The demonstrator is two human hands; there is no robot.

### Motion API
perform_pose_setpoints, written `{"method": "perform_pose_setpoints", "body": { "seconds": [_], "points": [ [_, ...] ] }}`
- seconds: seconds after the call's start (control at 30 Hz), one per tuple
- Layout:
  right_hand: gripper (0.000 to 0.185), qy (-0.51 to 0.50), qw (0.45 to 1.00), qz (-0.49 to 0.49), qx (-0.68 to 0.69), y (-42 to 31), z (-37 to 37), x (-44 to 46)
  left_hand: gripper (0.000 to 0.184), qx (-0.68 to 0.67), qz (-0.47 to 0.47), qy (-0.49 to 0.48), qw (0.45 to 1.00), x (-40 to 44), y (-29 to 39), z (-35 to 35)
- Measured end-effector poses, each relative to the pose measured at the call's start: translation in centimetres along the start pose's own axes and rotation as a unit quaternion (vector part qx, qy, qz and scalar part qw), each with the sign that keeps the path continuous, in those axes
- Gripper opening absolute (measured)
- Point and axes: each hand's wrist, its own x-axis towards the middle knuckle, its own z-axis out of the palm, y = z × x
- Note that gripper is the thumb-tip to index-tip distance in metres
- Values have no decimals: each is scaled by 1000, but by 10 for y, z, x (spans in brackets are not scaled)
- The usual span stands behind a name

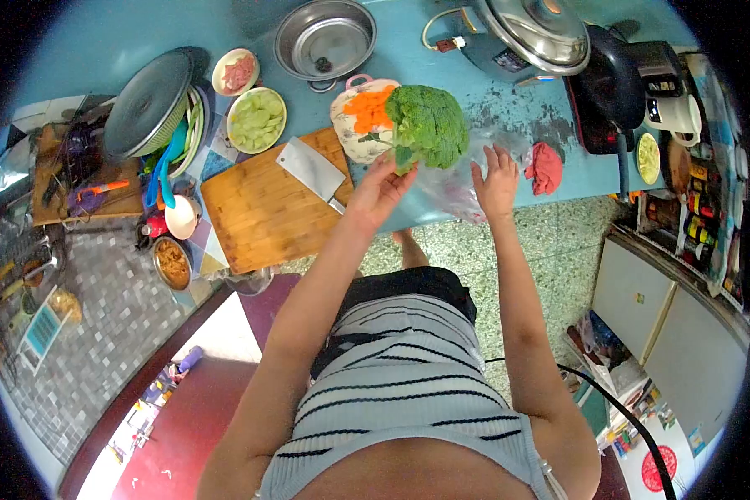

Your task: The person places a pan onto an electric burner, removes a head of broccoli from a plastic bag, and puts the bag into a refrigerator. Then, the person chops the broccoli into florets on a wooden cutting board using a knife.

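Observation:
A large green broccoli head [429,125] is held up over the blue table, its stem end in the fingers of my left hand [381,190], which is closed on it. To the right, my right hand [497,185] has its fingers spread beside a clear plastic bag [452,185]; whether it touches the bag is hard to tell. Behind the broccoli, a plate [348,142] carries cut orange carrot [367,110]. Left of my left hand, a cleaver [310,169] lies flat on the wooden cutting board [254,212].
Bowls of sliced green vegetable [257,121] and pink meat [236,72] stand at the left. A metal basin [325,40] sits at the back. At the right are a red cloth [545,168], a lidded metal cooker [542,33] and a black pan [606,79].

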Motion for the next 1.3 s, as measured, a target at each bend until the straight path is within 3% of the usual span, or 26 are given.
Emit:
{"method": "perform_pose_setpoints", "body": {
  "seconds": [0.17, 0.33, 0.47, 0.67, 0.83, 0.97, 1.03, 1.13, 1.3],
  "points": [
    [42, 8, 996, 8, 83, -31, -2, -1, 40, -42, 15, -7, 999, -18, 21, -15],
    [39, 21, 994, 22, 101, -74, -4, -15, 46, 57, 138, 86, 985, -46, 57, -38],
    [36, 18, 991, -14, 133, -141, -7, -34, 43, 89, 217, 94, 968, -75, 90, -71],
    [48, -109, 975, -69, 178, -233, 51, -83, 39, 53, 217, 183, 957, -101, 131, -158],
    [56, -181, 980, -49, 69, -278, 85, -101, 35, -138, 166, 220, 951, -111, 147, -215],
    [57, -196, 980, -21, -20, -282, 120, -92, 29, -159, 136, 173, 962, -101, 155, -249],
    [58, -194, 981, -3, -26, -278, 133, -88, 28, -178, 55, 154, 970, -96, 159, -250],
    [57, -170, 982, 62, 57, -280, 132, -84, 30, -106, 69, 161, 979, -86, 151, -247],
    [57, -191, 976, 56, 84, -286, 113, -89, 32, -16, 70, 180, 981, -58, 125, -244]
  ]
}}
